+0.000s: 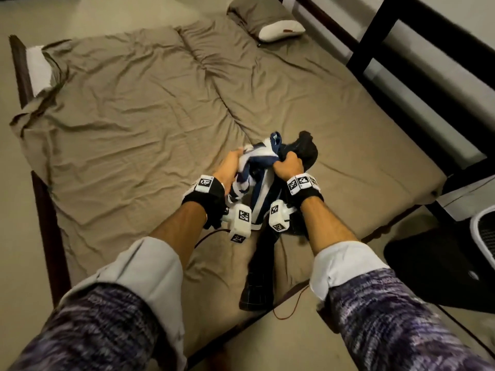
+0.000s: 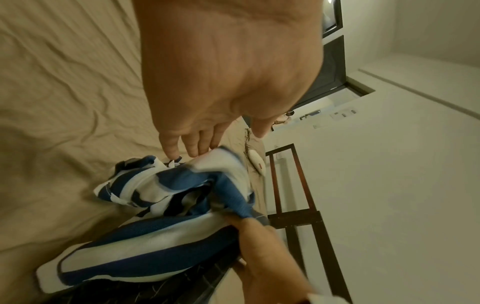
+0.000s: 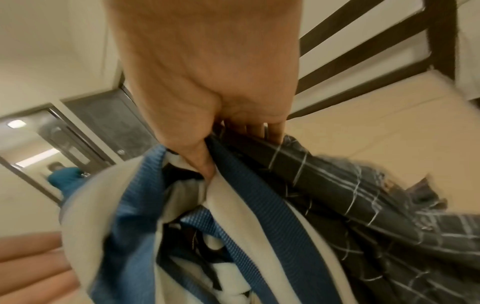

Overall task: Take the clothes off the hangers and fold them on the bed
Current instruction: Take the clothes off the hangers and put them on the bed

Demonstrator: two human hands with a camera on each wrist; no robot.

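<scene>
Over the bed point(image 1: 150, 108) — two hands, two garments.

A bunched blue-and-white striped garment point(image 1: 257, 159) hangs above the near part of the bed point(image 1: 134, 116), held up off the wrinkled tan sheet. Beside it, touching, a dark checked garment point(image 1: 261, 274) trails down onto the mattress edge.
</scene>
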